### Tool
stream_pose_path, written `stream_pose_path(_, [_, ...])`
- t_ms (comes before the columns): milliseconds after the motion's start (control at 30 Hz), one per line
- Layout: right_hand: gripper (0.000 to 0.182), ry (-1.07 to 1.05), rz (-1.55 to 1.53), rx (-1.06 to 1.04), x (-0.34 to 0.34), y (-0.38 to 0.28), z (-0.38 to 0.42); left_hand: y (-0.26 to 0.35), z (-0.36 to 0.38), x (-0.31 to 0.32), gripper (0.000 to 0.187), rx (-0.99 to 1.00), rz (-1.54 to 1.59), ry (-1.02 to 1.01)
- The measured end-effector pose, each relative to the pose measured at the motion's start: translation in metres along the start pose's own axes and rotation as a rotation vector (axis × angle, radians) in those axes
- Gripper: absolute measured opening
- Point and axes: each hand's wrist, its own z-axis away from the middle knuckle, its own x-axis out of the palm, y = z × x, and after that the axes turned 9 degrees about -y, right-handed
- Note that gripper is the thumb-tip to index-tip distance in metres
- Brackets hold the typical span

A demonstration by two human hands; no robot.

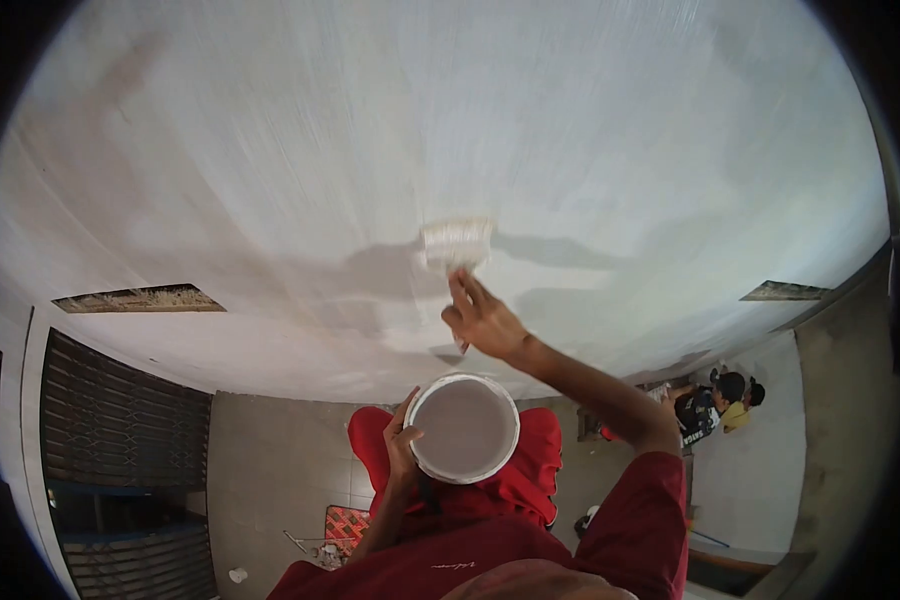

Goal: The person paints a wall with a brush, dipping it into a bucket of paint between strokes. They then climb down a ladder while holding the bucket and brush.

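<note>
A wide, pale-bristled paintbrush (457,243) is pressed against the whitish wall (570,130). My right hand (485,322) grips its handle, whose end pokes out below the fingers. In front of my lap is a round white bucket (516,425) with light greyish paint (462,428) inside. My left hand (402,440) is closed on the left side of the bucket, the thumb over its rim. Part of that hand is hidden behind the bucket. Brush strokes streak the wall above the brush.
Dark rectangular openings (140,298) break the wall at left and right. A folding metal gate (125,410) stands at the left. Two people (715,405) are at the lower right. On the tiled floor (270,450) lies a red patterned thing (348,527).
</note>
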Motion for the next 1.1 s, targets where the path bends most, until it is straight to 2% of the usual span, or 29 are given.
stream_pose_path(67, [0.025, -0.07, -0.199, -0.026, 0.006, -0.008, 0.01, 0.003, 0.003, 0.003, 0.074, -0.004, -0.011, 0.007])
stream_pose_path(133, [0.022, -0.125, -0.266, -0.032, 0.001, -0.004, 0.011, 0.004, 0.003, 0.002, 0.074, 0.006, -0.051, 0.004])
stream_pose_path(267, [0.018, -0.112, -0.265, -0.028, -0.069, 0.037, -0.021, -0.003, 0.0, 0.003, 0.075, 0.008, 0.014, -0.007])
stream_pose_path(333, [0.021, 0.08, -0.225, 0.076, -0.135, 0.072, -0.051, 0.004, 0.002, 0.004, 0.075, 0.021, -0.053, -0.015])
stream_pose_path(367, [0.024, 0.157, -0.32, 0.087, -0.173, 0.08, -0.062, 0.005, 0.003, 0.003, 0.076, 0.027, -0.083, -0.015])
stream_pose_path(433, [0.021, 0.242, -0.149, 0.058, -0.228, 0.081, -0.076, 0.008, 0.001, 0.004, 0.077, 0.045, -0.137, -0.016])
stream_pose_path(500, [0.014, 0.357, 0.099, 0.041, -0.243, 0.079, -0.081, 0.005, -0.002, 0.004, 0.078, 0.023, -0.059, -0.012])
stream_pose_path(567, [0.014, 0.424, 0.312, 0.047, -0.238, 0.074, -0.083, -0.001, 0.001, 0.003, 0.078, 0.012, -0.024, 0.004])
stream_pose_path(600, [0.015, 0.401, 0.303, 0.049, -0.225, 0.072, -0.083, -0.004, 0.001, 0.001, 0.078, 0.014, -0.031, 0.007])
stream_pose_path(733, [0.018, 0.266, 0.349, 0.032, -0.111, 0.05, -0.056, -0.008, -0.001, -0.002, 0.078, 0.01, -0.012, 0.001])
stream_pose_path(800, [0.013, 0.128, 0.256, 0.071, -0.047, 0.021, -0.027, 0.001, -0.001, 0.003, 0.077, 0.022, -0.014, -0.014])
stream_pose_path(900, [0.014, 0.029, -0.016, 0.057, 0.001, 0.0, 0.007, -0.003, -0.001, 0.0, 0.075, 0.064, -0.087, -0.028])
stream_pose_path(1033, [0.014, -0.088, -0.236, 0.045, -0.002, -0.002, 0.02, 0.001, 0.001, 0.002, 0.074, 0.07, -0.097, -0.026])
stream_pose_path(1100, [0.016, -0.088, -0.282, 0.049, -0.035, 0.013, 0.011, 0.0, -0.001, 0.002, 0.074, 0.047, -0.047, -0.035])
